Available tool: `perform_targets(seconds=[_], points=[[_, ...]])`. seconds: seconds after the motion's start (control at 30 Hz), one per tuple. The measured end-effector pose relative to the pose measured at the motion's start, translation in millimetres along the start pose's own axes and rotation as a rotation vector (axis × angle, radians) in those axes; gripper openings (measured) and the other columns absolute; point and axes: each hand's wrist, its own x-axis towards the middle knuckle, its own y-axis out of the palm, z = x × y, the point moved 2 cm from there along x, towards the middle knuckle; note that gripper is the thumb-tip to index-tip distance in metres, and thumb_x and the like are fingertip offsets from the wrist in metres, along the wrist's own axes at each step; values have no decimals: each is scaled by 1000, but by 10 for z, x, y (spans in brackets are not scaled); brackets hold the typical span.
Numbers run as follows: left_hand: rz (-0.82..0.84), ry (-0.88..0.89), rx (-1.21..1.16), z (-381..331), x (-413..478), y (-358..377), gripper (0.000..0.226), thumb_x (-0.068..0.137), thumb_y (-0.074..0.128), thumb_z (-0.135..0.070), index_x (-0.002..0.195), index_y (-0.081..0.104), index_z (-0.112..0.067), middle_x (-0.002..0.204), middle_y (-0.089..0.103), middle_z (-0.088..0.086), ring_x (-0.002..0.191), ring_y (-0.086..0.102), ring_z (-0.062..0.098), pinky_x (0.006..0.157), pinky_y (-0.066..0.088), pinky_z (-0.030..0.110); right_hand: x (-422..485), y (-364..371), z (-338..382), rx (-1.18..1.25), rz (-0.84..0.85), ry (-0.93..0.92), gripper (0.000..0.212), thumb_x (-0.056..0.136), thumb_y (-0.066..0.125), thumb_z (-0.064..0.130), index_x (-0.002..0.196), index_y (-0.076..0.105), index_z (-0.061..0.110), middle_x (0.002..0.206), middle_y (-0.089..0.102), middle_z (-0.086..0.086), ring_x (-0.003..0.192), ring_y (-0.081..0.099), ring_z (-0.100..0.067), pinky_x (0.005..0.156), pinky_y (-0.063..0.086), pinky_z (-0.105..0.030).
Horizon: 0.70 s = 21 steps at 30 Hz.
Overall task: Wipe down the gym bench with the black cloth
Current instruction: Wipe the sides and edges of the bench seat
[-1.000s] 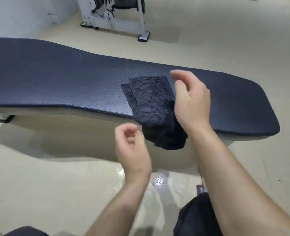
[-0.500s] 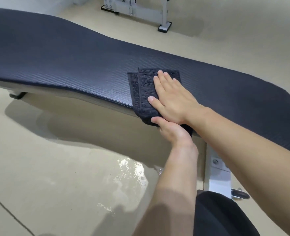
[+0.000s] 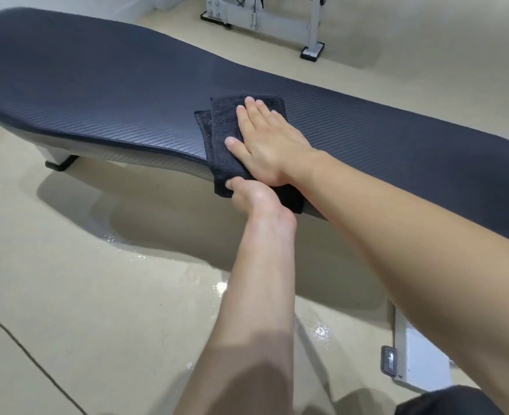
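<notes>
A long gym bench point(image 3: 103, 94) with a dark textured pad runs from the upper left to the right edge. A folded black cloth point(image 3: 221, 130) lies across its near edge, with its lower end hanging over the side. My right hand point(image 3: 265, 142) lies flat on top of the cloth, fingers together, pressing it onto the pad. My left hand point(image 3: 256, 196) is below the pad's edge, fingers closed on the hanging end of the cloth point(image 3: 223, 187).
The bench stands on a glossy beige floor with wet-looking spots point(image 3: 322, 330). A white bench leg point(image 3: 58, 157) is at the left and a white base part point(image 3: 420, 354) at the lower right. A white machine frame point(image 3: 277, 22) stands behind. My dark-clothed knee point(image 3: 456, 402) is at the bottom right.
My right hand came down flat onto the cloth and slid a little further across the pad. My left hand rose from mid-air and took hold of the cloth's hanging end.
</notes>
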Motion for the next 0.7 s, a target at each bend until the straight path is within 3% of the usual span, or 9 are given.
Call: perform_targets(seconds=[0.07,0.17,0.27,0.43,0.57,0.7], points=[[12,26,5,-70,-5,-38,43,102,27,-49,109,62,-24,132,62,8,114,60,31,100,47,46,56,-6,52,7,-5,-12,73,102,15,54,157,1,7,166,-6,-12,153,-6,-23,123,1,-39],[62,56,35,29,-64,-94,55,101,25,-56,127,59,-22,135,61,5,114,61,26,99,46,38,21,-9,15,13,4,-25,74,102,14,54,157,1,7,166,-6,-12,153,-6,-22,123,1,-37],[102,37,52,233,-112,-95,60,98,23,-62,132,58,-26,135,62,2,119,60,24,102,44,37,-128,-11,-84,-1,7,-37,74,102,14,55,157,0,8,166,-8,-11,153,-7,-21,123,0,-37],[156,-36,103,787,-459,-47,61,96,24,-64,135,55,-28,138,59,-2,125,55,21,106,38,35,-654,-6,-602,-20,26,-8,75,101,12,57,157,-3,11,166,-12,-8,152,-11,-18,124,0,-37],[155,-68,77,945,-537,18,58,97,28,-62,132,58,-27,132,63,-1,116,60,21,98,45,35,-904,10,-857,-41,44,36,75,100,12,57,157,-4,11,165,-12,-8,152,-11,-18,124,1,-38],[119,-72,43,694,-475,42,54,100,27,-58,129,60,-27,127,65,1,107,63,24,79,51,32,-674,0,-632,-40,33,26,75,101,13,56,157,-3,9,165,-11,-10,152,-11,-20,124,0,-39]])
